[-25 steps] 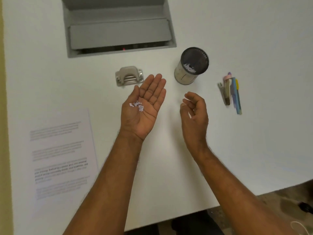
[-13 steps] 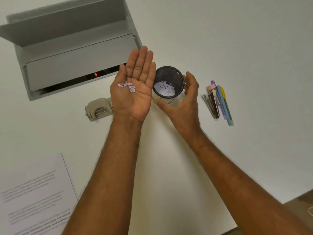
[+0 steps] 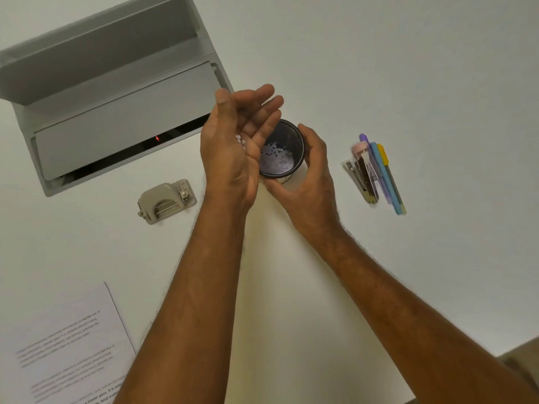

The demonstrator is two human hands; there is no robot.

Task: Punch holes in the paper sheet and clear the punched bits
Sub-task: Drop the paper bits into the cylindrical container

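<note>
Now paper bits (image 3: 241, 141) sit in tilted left hand (image 3: 233, 147), palm cupped, fingers (image 3: 262, 112) loosely straight, edge of hand over cup (image 3: 281, 153) rim. More bits inside cup. Right hand (image 3: 309, 182) curls around cup at its 3 o'clock side, gripping it. Hole punch (image 3: 166, 201) at 8 o'clock of cup on surface (image 3: 408, 68). Paper sheet (image 3: 67, 345) far at 7 o'clock. Stapler (image 3: 361, 182) and pens (image 3: 385, 176) at 3 o'clock. Grey tray (image 3: 116, 112) at 10 o'clock.

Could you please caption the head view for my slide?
Left hand tips paper bits into the cup held by the right hand.
</note>
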